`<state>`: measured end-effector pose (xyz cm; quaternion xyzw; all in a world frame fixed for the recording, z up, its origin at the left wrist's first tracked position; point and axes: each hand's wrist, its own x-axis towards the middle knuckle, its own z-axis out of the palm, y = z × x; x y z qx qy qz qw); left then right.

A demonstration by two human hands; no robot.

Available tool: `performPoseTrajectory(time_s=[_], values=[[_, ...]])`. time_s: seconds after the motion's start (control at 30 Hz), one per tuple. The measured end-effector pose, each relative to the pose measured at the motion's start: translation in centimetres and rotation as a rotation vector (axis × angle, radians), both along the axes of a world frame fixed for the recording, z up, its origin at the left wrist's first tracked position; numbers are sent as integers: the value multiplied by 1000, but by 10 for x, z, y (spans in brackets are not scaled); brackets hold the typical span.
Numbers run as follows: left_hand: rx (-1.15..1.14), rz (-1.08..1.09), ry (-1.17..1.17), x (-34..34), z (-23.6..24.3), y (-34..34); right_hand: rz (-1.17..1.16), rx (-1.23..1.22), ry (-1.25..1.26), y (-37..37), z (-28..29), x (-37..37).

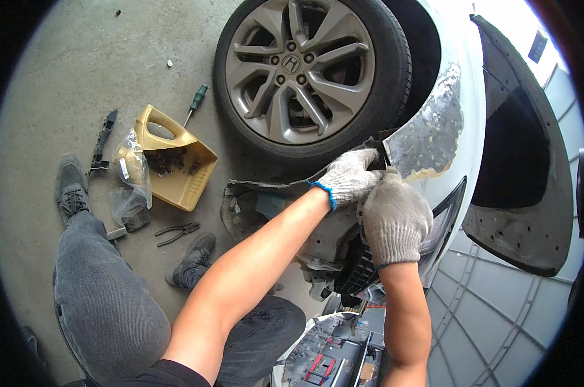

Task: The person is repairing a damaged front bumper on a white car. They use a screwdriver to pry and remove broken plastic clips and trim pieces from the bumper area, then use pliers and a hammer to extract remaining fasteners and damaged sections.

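My left hand, in a pale knit glove with a blue cuff, grips the dark liner edge beside the lower end of the white car's fender, just below the wheel. My right hand, in a grey knit glove, is closed just right of it at the fender's corner; what its fingers hold is hidden. The fender has a patch of bare, dented metal. A headlamp sits right of my right hand, and exposed bumper-area parts hang below my hands.
On the concrete floor lie a screwdriver, a cut yellow jug with small dark parts, a plastic bag, pliers and a black bracket. A dark panel stands at right, a cluttered cart below. My legs fill the lower left.
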<state>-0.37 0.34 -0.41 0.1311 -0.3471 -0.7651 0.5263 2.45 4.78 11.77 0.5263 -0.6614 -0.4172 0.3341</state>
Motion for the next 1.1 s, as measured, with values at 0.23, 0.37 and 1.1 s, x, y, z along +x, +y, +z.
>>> performPoseTrajectory(time_s=[0.23,0.37,1.1], values=[[-98,42,283,-50,5,9,-31,122,77,-18,-2,20],[381,-251,764,-72,-22,-12,-26,129,-88,-52,-23,-2],[67,-147,302,-22,-10,-2,78,-51,-90,12,17,-4]])
